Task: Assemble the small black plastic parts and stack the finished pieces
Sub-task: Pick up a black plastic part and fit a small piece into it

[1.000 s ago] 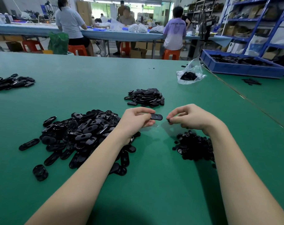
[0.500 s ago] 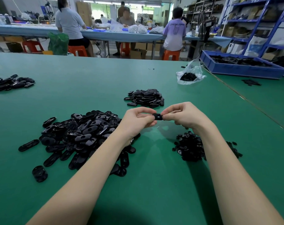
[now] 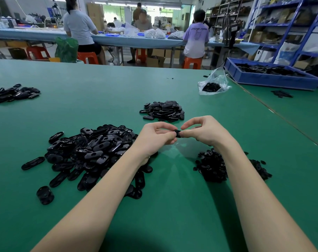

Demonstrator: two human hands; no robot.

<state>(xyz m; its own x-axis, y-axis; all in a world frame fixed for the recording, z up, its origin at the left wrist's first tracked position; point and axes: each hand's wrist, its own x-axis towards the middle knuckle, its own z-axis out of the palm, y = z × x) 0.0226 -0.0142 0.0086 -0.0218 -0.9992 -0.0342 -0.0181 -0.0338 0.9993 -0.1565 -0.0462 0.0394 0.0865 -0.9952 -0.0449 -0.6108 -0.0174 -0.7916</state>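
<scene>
Between my two hands sits a small black oval part (image 3: 178, 133), held above the green table (image 3: 103, 88). My left hand (image 3: 155, 136) pinches its left end, and my right hand (image 3: 203, 130) pinches its right end with thumb and forefinger. A big heap of black oval shells (image 3: 92, 151) lies under my left forearm. Small black round inserts (image 3: 212, 166) are piled under my right wrist. A neater stack of finished pieces (image 3: 163, 110) lies just beyond my hands.
Another pile of black parts (image 3: 12, 93) lies far left. A clear plastic bag (image 3: 213, 84) of parts and a blue bin (image 3: 270, 75) stand at the back right. A seam (image 3: 281, 120) divides the table on the right. People sit at a bench behind.
My right hand moved left from a gap and joined my left hand on the black part. Both hands now press together on it, slightly higher than before.
</scene>
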